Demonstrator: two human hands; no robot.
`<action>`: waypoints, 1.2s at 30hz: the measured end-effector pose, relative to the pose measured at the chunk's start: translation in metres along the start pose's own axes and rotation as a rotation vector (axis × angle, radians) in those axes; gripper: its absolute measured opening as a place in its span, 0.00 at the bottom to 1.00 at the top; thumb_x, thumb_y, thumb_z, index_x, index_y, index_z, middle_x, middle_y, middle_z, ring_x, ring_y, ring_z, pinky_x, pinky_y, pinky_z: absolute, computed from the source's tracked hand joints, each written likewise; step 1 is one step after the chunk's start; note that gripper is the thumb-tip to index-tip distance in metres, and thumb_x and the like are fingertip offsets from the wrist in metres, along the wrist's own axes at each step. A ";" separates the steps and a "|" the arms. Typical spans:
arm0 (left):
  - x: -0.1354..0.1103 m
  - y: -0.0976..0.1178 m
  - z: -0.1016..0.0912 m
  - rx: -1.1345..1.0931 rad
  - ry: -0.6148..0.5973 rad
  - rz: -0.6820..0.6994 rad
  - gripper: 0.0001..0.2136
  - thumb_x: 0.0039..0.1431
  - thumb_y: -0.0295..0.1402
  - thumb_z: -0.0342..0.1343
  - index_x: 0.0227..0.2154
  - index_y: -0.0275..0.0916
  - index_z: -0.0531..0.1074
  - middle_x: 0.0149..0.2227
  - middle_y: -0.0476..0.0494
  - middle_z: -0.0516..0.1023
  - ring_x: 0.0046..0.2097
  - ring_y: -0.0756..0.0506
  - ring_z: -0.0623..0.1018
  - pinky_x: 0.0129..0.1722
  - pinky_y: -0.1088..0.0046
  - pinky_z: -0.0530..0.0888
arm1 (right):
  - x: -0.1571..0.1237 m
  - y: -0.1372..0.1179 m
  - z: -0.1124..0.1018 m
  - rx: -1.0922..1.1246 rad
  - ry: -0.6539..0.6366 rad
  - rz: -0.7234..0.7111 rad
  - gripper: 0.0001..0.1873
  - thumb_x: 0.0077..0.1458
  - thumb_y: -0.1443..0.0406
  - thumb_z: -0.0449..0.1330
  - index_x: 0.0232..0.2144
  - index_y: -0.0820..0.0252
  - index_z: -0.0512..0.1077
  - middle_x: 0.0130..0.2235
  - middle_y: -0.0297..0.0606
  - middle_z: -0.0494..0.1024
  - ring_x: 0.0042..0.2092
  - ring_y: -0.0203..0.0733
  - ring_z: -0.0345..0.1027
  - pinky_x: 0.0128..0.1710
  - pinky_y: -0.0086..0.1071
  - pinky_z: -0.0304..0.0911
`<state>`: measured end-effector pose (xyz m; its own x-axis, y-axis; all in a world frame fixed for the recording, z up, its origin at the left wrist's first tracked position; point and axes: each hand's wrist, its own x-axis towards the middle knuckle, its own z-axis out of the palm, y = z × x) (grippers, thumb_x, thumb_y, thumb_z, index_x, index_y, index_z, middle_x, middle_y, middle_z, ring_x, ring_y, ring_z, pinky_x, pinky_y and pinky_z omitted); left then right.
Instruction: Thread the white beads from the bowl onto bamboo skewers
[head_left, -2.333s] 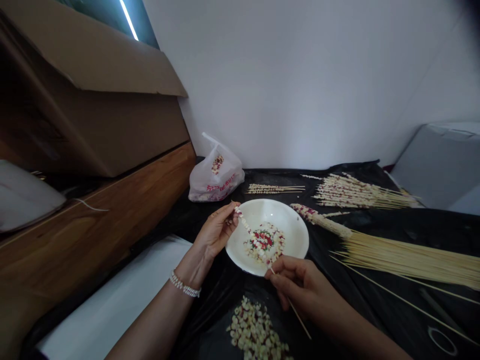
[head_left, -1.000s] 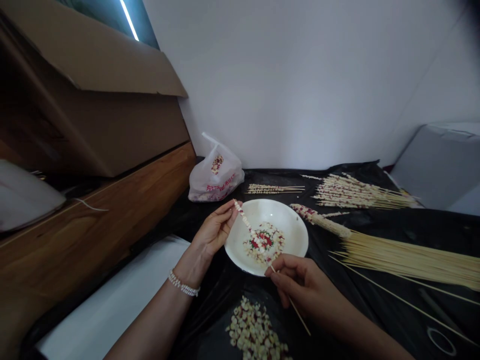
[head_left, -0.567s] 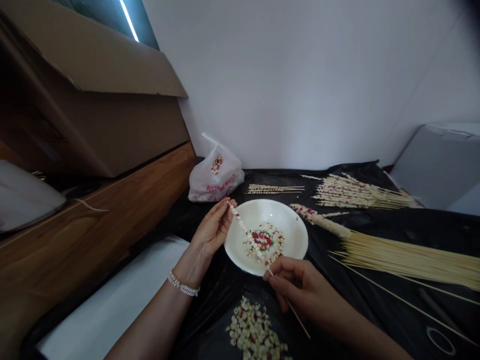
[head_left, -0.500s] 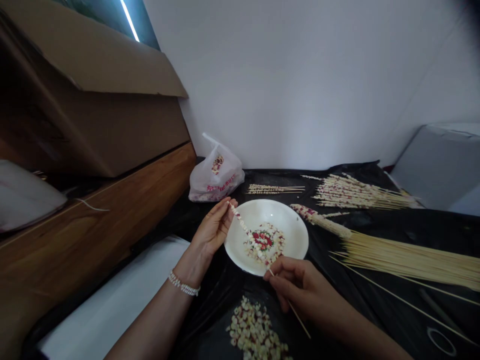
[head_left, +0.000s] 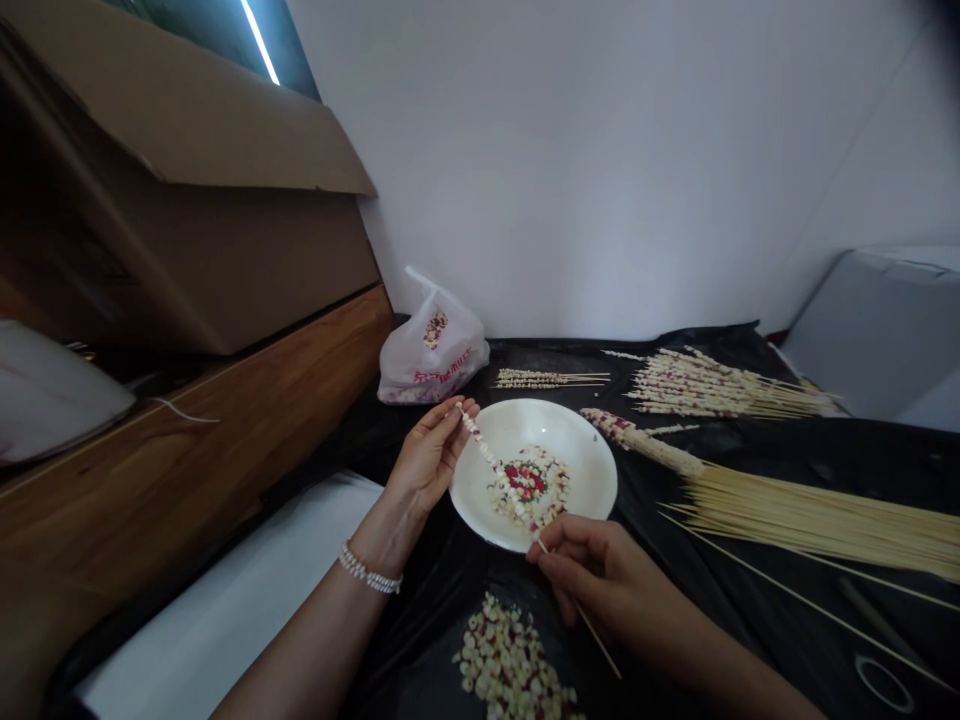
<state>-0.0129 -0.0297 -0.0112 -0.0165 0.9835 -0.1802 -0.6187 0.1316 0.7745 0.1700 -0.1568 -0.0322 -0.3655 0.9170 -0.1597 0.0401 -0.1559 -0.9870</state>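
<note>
A thin wooden skewer (head_left: 480,440) threaded with white and dark red corn kernels slants across a white bowl (head_left: 592,470). My right hand (head_left: 592,570) pinches its bare lower part between thumb and fingers, at the bowl's near rim. At the upper end, the fingertips of my left hand (head_left: 435,450) close on the skewer's tip, by the bowl's left rim. Loose kernels (head_left: 555,495) lie in the bowl over its red and green printed bottom. Close to my right hand, a heap of kernels (head_left: 506,655) rests on the black plastic sheet (head_left: 420,630).
Behind the bowl are a knotted plastic bag (head_left: 435,350) and several filled skewers (head_left: 529,378). More filled skewers (head_left: 697,385), a corn cob (head_left: 645,443) and bare sticks (head_left: 817,510) lie to the right. A cardboard box (head_left: 247,240) stands on a wooden surface (head_left: 247,440) at left.
Almost nothing differs. My left hand and wrist have shifted very slightly; both hands keep their hold on the skewer.
</note>
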 end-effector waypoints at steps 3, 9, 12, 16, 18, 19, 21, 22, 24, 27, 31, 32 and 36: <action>-0.001 -0.001 0.000 0.004 -0.006 0.002 0.07 0.56 0.18 0.57 0.36 0.32 0.76 0.37 0.38 0.82 0.36 0.49 0.81 0.35 0.80 0.78 | 0.001 0.001 -0.001 -0.003 -0.001 -0.004 0.17 0.57 0.52 0.58 0.30 0.60 0.68 0.18 0.28 0.67 0.20 0.29 0.53 0.21 0.25 0.46; -0.001 -0.002 0.000 0.031 -0.005 0.011 0.07 0.56 0.18 0.57 0.36 0.32 0.76 0.36 0.39 0.82 0.36 0.50 0.81 0.34 0.81 0.78 | 0.001 -0.001 -0.001 0.034 -0.009 0.017 0.18 0.55 0.51 0.60 0.30 0.61 0.68 0.18 0.28 0.67 0.19 0.27 0.51 0.19 0.24 0.43; -0.001 -0.002 0.001 0.044 0.001 0.017 0.07 0.57 0.18 0.56 0.35 0.32 0.76 0.36 0.39 0.82 0.36 0.50 0.81 0.36 0.79 0.78 | 0.001 -0.001 0.000 0.045 -0.006 0.034 0.17 0.55 0.52 0.61 0.30 0.61 0.68 0.18 0.27 0.67 0.18 0.27 0.50 0.18 0.23 0.43; -0.001 -0.004 0.001 0.046 -0.003 0.043 0.06 0.56 0.19 0.57 0.35 0.32 0.76 0.36 0.38 0.82 0.37 0.49 0.81 0.36 0.79 0.78 | 0.001 -0.001 0.000 0.056 -0.009 0.033 0.18 0.56 0.51 0.60 0.31 0.61 0.68 0.18 0.27 0.68 0.17 0.26 0.49 0.16 0.22 0.43; -0.001 -0.005 0.000 0.047 -0.004 0.058 0.06 0.55 0.19 0.59 0.35 0.32 0.76 0.36 0.38 0.82 0.37 0.49 0.81 0.36 0.79 0.78 | 0.001 -0.001 0.000 0.072 -0.010 0.045 0.19 0.55 0.49 0.60 0.30 0.61 0.68 0.18 0.27 0.68 0.16 0.25 0.48 0.15 0.22 0.42; 0.000 -0.006 0.000 0.048 -0.004 0.064 0.06 0.54 0.19 0.59 0.34 0.33 0.76 0.36 0.38 0.82 0.37 0.49 0.81 0.37 0.79 0.78 | 0.000 0.000 0.001 0.083 -0.011 0.054 0.20 0.55 0.49 0.60 0.30 0.61 0.68 0.18 0.27 0.68 0.15 0.25 0.48 0.14 0.22 0.41; 0.000 -0.007 0.000 0.051 0.001 0.080 0.06 0.53 0.19 0.61 0.34 0.33 0.76 0.37 0.38 0.82 0.38 0.49 0.81 0.37 0.79 0.78 | 0.000 0.000 0.001 0.114 -0.016 0.059 0.20 0.54 0.48 0.61 0.30 0.60 0.68 0.17 0.27 0.67 0.15 0.24 0.47 0.14 0.22 0.40; 0.000 -0.008 0.000 0.054 0.005 0.088 0.06 0.53 0.20 0.61 0.34 0.33 0.76 0.36 0.39 0.82 0.38 0.49 0.81 0.37 0.79 0.78 | 0.000 0.001 0.001 0.130 -0.019 0.057 0.20 0.53 0.48 0.61 0.30 0.60 0.68 0.17 0.27 0.67 0.14 0.24 0.47 0.13 0.22 0.39; 0.000 -0.008 0.000 0.065 0.012 0.105 0.06 0.52 0.20 0.62 0.33 0.33 0.77 0.36 0.39 0.83 0.38 0.49 0.81 0.37 0.80 0.78 | 0.000 0.001 0.001 0.160 -0.023 0.058 0.21 0.52 0.48 0.62 0.30 0.60 0.68 0.17 0.26 0.67 0.14 0.24 0.46 0.13 0.22 0.39; 0.001 -0.009 0.000 0.079 0.020 0.123 0.06 0.53 0.20 0.61 0.33 0.33 0.77 0.35 0.39 0.83 0.38 0.49 0.81 0.37 0.80 0.77 | 0.000 0.001 0.001 0.188 -0.024 0.071 0.22 0.50 0.47 0.62 0.30 0.60 0.68 0.16 0.26 0.67 0.13 0.23 0.45 0.13 0.21 0.38; 0.002 -0.011 0.001 0.082 0.033 0.152 0.06 0.54 0.19 0.59 0.33 0.32 0.77 0.35 0.39 0.83 0.38 0.49 0.81 0.38 0.79 0.77 | 0.000 -0.001 0.003 0.209 -0.020 0.077 0.21 0.51 0.48 0.62 0.30 0.60 0.68 0.16 0.26 0.67 0.13 0.23 0.45 0.12 0.22 0.38; 0.002 -0.011 0.000 0.086 0.033 0.163 0.05 0.53 0.19 0.60 0.33 0.32 0.77 0.35 0.39 0.83 0.38 0.49 0.81 0.38 0.79 0.77 | 0.000 -0.001 0.003 0.214 -0.018 0.078 0.20 0.51 0.48 0.62 0.29 0.60 0.68 0.16 0.26 0.68 0.13 0.23 0.45 0.12 0.22 0.38; 0.003 -0.014 0.000 0.106 0.039 0.204 0.05 0.52 0.20 0.61 0.32 0.33 0.78 0.35 0.39 0.83 0.38 0.49 0.81 0.38 0.79 0.76 | -0.001 -0.001 0.004 0.243 -0.029 0.086 0.20 0.51 0.49 0.62 0.30 0.59 0.68 0.16 0.25 0.68 0.12 0.23 0.45 0.11 0.22 0.37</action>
<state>-0.0044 -0.0282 -0.0228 -0.1642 0.9858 -0.0356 -0.5133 -0.0546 0.8565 0.1668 -0.1585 -0.0306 -0.3975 0.8860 -0.2389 -0.1513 -0.3200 -0.9353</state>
